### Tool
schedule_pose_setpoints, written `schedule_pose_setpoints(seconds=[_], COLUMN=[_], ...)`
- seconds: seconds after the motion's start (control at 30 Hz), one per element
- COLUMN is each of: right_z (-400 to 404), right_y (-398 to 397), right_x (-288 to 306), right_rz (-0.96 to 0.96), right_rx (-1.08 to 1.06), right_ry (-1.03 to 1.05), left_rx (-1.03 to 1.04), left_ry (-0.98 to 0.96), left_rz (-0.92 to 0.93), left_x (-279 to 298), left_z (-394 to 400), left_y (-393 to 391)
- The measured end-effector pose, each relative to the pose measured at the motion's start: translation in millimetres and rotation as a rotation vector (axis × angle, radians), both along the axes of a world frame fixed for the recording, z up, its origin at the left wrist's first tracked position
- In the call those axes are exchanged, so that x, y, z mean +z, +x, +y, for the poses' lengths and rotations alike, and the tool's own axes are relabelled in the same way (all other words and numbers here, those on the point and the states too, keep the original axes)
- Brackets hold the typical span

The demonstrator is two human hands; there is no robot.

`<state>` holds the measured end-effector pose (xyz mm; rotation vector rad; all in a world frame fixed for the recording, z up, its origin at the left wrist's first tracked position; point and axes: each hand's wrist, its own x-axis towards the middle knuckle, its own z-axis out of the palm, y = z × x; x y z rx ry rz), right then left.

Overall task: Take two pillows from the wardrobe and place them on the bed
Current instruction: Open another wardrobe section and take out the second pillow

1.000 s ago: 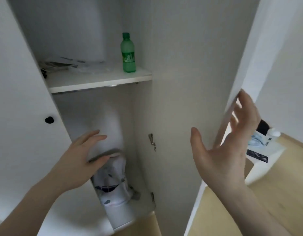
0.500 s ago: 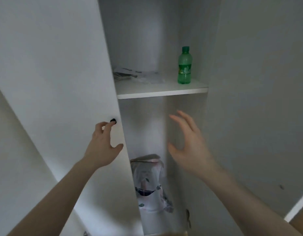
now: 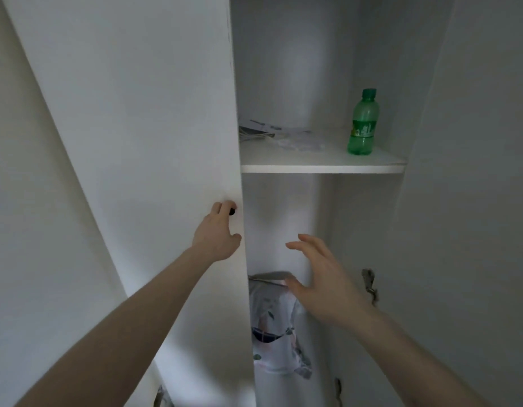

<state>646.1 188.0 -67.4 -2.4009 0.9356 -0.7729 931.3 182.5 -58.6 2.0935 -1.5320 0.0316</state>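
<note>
Left hand (image 3: 217, 235) curled onto small black door knob (image 3: 231, 212) at 10 o'clock, likely to swing the wardrobe door (image 3: 154, 142) aside. Right hand (image 3: 319, 277) spread, holding nothing, poised at 5 o'clock over floral pillow (image 3: 273, 333) standing low inside. Green soda bottle (image 3: 362, 123) on shelf (image 3: 322, 168) at 1 o'clock.

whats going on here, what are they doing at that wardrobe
A person stands at a white wardrobe. Their left hand reaches the small black knob on the door, fingers curled at it. The right hand is open, held in front of the lower compartment, holding nothing. A patterned pillow stands down inside, not yet taken out. On the shelf above are a green bottle and some papers.
</note>
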Motion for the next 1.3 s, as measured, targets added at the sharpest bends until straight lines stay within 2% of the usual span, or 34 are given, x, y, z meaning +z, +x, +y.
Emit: schedule_pose_setpoints(seconds=[0.2,0.5,0.7,1.0,1.3], right_z=[0.2,16.6,32.0,51.4,78.6], right_y=[9.4,36.0,67.6,109.0,140.7], right_x=[-25.1,-50.3,-65.1,-81.4,-81.6], right_rz=[0.038,0.125,0.193,0.272,0.317], right_rx=[0.035,0.184,0.297,0.452,0.555], right_ry=[0.083,0.119,0.117,0.125,0.116], left_rx=[0.058,0.154,0.240,0.415,0.720], left_ry=[-0.175,-0.417,-0.410,-0.407,-0.427], left_rz=[0.144,0.293,0.320,0.256,0.257], left_x=[-6.0,-20.3,-13.1,-13.9,-29.5], left_z=[38.1,160.5,237.1,322.5,366.7], left_y=[-20.9,-36.7,-19.3,6.3,22.3])
